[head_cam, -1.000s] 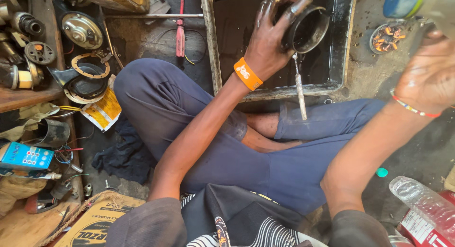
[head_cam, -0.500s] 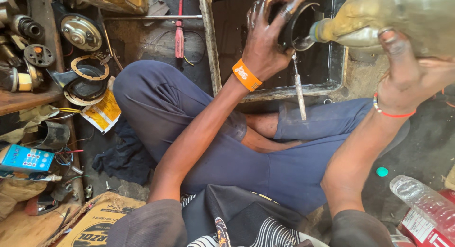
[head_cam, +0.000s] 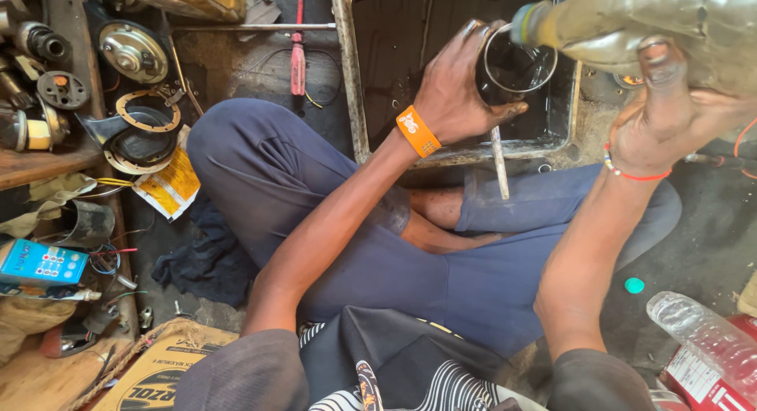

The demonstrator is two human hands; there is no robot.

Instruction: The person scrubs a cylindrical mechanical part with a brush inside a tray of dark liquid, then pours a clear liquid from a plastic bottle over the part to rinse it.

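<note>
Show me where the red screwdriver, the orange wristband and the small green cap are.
red screwdriver (head_cam: 298,64), head view, on its handle.
orange wristband (head_cam: 417,131), head view, on its middle.
green cap (head_cam: 634,285), head view, on its top.

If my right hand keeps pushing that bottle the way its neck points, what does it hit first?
Probably the round black cup held by the left hand. The right hand tips the bottle with its mouth just at the cup's rim; depth there is unclear.

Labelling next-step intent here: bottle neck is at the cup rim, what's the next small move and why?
Probably tip the bottle slightly further with the right hand: its neck already sits over the round dark cup, which the left hand holds above the black tray.
</note>
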